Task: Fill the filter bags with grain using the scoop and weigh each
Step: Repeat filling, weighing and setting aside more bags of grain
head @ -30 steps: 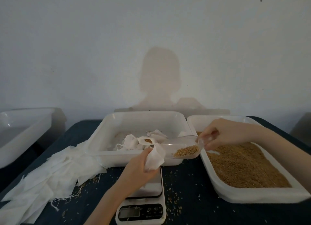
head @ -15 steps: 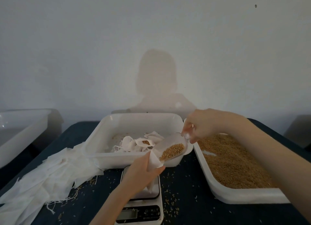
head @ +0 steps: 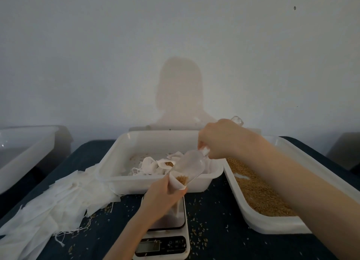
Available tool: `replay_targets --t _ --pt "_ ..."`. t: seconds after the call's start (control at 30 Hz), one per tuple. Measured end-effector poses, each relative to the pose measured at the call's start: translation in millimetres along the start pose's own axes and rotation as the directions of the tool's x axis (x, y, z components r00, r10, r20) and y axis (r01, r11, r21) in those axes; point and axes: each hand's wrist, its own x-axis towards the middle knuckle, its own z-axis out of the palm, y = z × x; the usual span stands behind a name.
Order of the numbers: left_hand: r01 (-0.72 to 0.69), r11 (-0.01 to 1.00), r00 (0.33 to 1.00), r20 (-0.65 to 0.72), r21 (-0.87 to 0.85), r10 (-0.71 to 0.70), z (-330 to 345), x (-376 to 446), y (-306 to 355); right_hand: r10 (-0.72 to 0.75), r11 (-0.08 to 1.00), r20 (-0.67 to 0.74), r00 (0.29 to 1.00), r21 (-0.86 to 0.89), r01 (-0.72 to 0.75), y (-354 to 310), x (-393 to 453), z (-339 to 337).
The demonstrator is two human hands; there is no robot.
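Note:
My left hand (head: 162, 196) grips a white filter bag (head: 178, 185) held open above the kitchen scale (head: 165, 242). My right hand (head: 220, 139) holds the handle of a clear plastic scoop (head: 191, 163), tipped steeply with its mouth inside the bag's opening. Brown grain (head: 182, 179) lies at the scoop's lip, in the bag's mouth. A white tray of grain (head: 259, 193) stands at the right, under my right forearm. The bag's lower part hangs down to the scale's dark platform.
A white tray (head: 124, 158) behind the scale holds filled bags (head: 153, 167). A heap of empty filter bags (head: 48, 207) lies at the left on the dark cloth. Another white tray (head: 29, 143) stands far left. Loose grains are scattered around the scale.
My right hand carried the scoop leftward from the grain tray, rose and tipped it into the bag. Most of the grain has slid down to the scoop's mouth.

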Motion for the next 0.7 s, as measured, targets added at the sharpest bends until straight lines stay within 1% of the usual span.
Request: replay_targets --t 0.2,0.27,0.4,0.47,0.53,0.6,0.7 --pt "0.014 1.0 1.0 -0.016 0.0 -0.014 -0.6 1.2 6.7 -0.016 0.997 -0.103 0.995 -0.08 0.008 2.1 -2.2 0.9" --pt "0.011 1.0 1.0 -0.008 -0.009 -0.011 -0.3 0.8 7.3 -0.021 0.998 -0.104 0.994 -0.069 0.014 2.1 -2.4 2.8" --pt "0.051 0.996 0.999 0.008 -0.077 -0.051 1.0 0.1 7.9 0.006 1.0 -0.064 0.998 0.011 -0.006 6.6 -0.8 12.5" --pt "0.074 0.99 0.997 0.008 -0.121 -0.074 -0.4 0.7 8.7 0.034 0.994 -0.025 0.999 0.104 -0.031 13.6 -2.1 21.8" --pt "0.085 0.985 0.996 0.004 -0.151 -0.085 -2.5 0.8 7.4 0.066 0.967 0.031 0.997 0.246 -0.072 23.2 -5.8 34.8" --pt "0.065 0.984 0.998 -0.009 -0.164 -0.068 -4.5 0.5 6.0 0.083 0.915 0.085 0.993 0.388 -0.11 33.6 -12.7 53.4" --pt "0.053 0.986 0.998 -0.024 -0.157 -0.058 -1.9 3.9 0.9 0.147 0.806 0.093 0.985 0.566 -0.174 51.3 -28.4 86.6"
